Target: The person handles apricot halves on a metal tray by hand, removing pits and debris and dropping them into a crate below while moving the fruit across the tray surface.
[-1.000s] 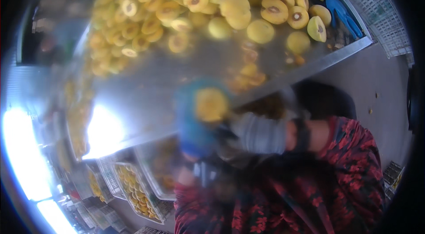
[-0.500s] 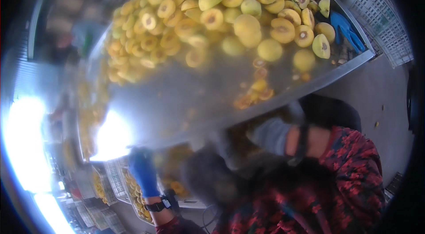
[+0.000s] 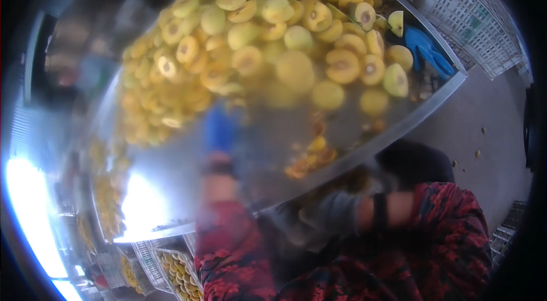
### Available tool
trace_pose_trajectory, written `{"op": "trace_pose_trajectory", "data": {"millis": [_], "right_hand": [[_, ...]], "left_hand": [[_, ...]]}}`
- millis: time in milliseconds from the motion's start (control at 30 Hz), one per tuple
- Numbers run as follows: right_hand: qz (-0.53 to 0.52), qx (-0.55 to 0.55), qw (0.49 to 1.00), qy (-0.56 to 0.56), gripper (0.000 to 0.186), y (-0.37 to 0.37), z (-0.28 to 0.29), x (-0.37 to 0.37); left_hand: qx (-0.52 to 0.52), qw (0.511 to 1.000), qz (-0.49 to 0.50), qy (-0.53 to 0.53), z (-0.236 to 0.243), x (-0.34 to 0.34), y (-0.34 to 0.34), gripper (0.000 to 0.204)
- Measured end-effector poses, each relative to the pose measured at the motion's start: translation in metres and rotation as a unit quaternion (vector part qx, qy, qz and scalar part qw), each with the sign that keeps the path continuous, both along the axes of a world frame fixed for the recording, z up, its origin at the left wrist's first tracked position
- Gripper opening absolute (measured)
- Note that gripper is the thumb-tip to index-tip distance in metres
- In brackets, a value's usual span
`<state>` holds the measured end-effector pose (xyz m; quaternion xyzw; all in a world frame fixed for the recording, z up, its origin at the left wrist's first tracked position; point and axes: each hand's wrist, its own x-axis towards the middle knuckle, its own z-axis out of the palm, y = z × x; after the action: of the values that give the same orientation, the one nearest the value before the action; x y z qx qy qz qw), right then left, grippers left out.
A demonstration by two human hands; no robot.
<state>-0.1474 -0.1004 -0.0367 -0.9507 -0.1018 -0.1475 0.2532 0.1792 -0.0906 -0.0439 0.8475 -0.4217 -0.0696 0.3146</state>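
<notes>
A large heap of yellow-green stone fruit (image 3: 296,39), much of it cut in half with the pits or hollows showing, covers the far part of a metal table (image 3: 268,158). My left hand (image 3: 221,130), in a blue glove, reaches over the table to the near edge of the heap. Its fingers are smeared by motion, so what they hold, if anything, cannot be made out. Below the table's front edge is my right hand (image 3: 333,213), in a grey glove. Its fingers are blurred and partly lost in shadow. A few orange fruit pieces (image 3: 312,158) lie near the front rim.
An unused blue glove (image 3: 424,50) lies in the table's right corner. White plastic crates (image 3: 467,13) stand on the floor beyond it. At the lower left, a crate of fruit (image 3: 176,269) sits below the table. Small bits of fruit (image 3: 477,153) dot the floor on the right.
My left hand has come up from beside the table's front left edge and forward over the tabletop to the heap. My right hand stays under the front edge. The whole view has shifted slightly.
</notes>
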Motion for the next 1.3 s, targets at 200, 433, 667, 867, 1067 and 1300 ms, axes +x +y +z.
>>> {"op": "trace_pose_trajectory", "data": {"millis": [200,433,667,867,1067,1300], "right_hand": [[0.020,0.011,0.994,0.109,0.023,-0.016,0.016,-0.009],[-0.049,0.150,0.985,0.073,0.021,-0.027,0.038,0.000],[-0.110,0.357,0.920,0.118,0.025,-0.037,0.061,0.024],[-0.148,0.328,0.907,0.220,0.026,-0.034,0.066,0.027],[-0.136,0.428,0.884,0.132,0.030,-0.024,0.054,0.031],[-0.083,0.385,0.915,0.094,0.027,-0.014,0.038,0.027]], "left_hand": [[-0.175,0.903,0.002,0.393,0.005,-0.030,0.004,0.033],[-0.460,0.606,0.026,0.649,0.048,-0.111,0.079,0.048],[-0.433,0.712,0.043,0.552,0.042,-0.153,0.074,0.055],[-0.325,0.903,0.066,0.275,0.041,-0.175,0.069,0.052],[-0.260,0.955,-0.015,0.144,0.038,-0.178,0.079,0.025],[-0.238,0.964,-0.012,0.116,0.045,-0.188,0.087,0.023]]}}
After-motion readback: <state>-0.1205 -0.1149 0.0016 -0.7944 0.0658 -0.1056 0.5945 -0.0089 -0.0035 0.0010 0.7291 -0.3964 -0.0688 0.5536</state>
